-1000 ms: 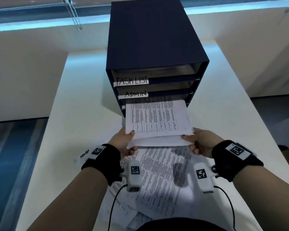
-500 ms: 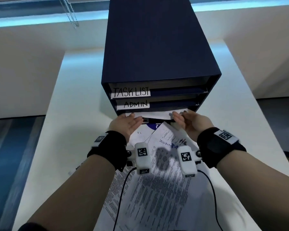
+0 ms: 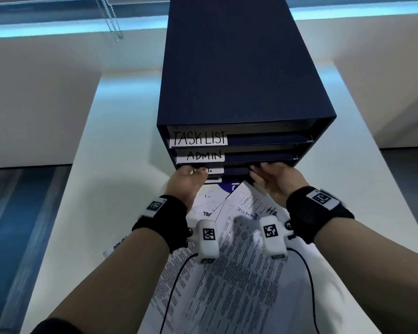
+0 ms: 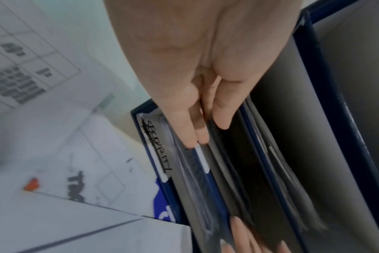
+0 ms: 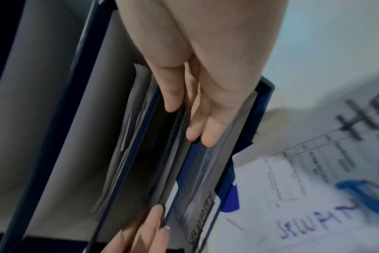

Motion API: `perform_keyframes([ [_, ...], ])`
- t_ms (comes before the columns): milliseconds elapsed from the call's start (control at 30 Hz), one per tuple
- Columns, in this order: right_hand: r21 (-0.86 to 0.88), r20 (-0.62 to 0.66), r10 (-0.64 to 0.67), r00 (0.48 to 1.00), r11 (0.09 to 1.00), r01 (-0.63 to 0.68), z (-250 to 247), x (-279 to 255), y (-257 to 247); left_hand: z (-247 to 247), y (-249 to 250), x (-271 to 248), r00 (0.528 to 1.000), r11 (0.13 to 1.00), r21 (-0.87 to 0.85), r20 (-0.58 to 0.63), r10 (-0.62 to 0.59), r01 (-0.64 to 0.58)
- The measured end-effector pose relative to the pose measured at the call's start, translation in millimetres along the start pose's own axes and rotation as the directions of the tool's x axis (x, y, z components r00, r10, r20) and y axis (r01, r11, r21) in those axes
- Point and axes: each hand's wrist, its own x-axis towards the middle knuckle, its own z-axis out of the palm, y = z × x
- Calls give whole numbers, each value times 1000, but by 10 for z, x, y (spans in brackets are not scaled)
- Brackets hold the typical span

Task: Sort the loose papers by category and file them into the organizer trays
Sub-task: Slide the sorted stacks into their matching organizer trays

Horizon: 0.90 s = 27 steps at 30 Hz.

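Fingers straight, both hands [image 3: 188, 179] [image 3: 273, 177] at third tray's [image 3: 234, 170] front edge, organizer [image 3: 239, 68].

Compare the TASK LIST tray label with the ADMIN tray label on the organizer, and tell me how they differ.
The TASK LIST label sits on the top tray; the ADMIN label sits on the tray just below it. TASK LIST is two words in tall, thin letters that fill its strip; ADMIN is one shorter word, centred with blank space on both sides. Both are white strips, handwritten in black capitals, stuck at the left end of a dark blue tray front of the organizer.
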Motion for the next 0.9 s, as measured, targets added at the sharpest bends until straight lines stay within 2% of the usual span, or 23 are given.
perform_keyframes([
  [100, -112, 57, 6, 998, 994, 1, -119, -136, 51, -115, -129, -105, 992, 1000, -15, 126, -10, 12],
  [167, -239, 47, 18, 999, 971, -6, -230, -208, 98, -202, -210, -174, 983, 989, 146, 172, -63, 38],
  [267, -433, -42, 29, 999, 900, -44, -422, -260, 177, -318, -364, -302, 980, 919, 386, 136, -149, 86],
  [333, -513, -121, 26, 992, 854, -85, -567, -295, 229, -370, -474, -380, 980, 867, 488, 101, -174, 103],
  [433, -618, -220, -16, 975, 776, -127, -782, -380, 293, -420, -624, -526, 978, 831, 533, 33, -204, 155],
  [533, -657, -289, -40, 957, 735, -167, -940, -533, 350, -446, -747, -684, 973, 789, 584, -9, -230, 192],
  [600, -694, -324, -54, 944, 692, -199, -1058, -623, 409, -438, -829, -791, 971, 791, 575, -24, -239, 209],
  [733, -696, -340, -37, 940, 681, -225, -1258, -809, 568, -355, -961, -1060, 982, 783, 604, 3, -191, 150],
  [900, -661, -345, -29, 938, 717, -221, -1359, -1004, 745, -310, -1202, -1280, 988, 541, 840, 114, -109, -37],
])
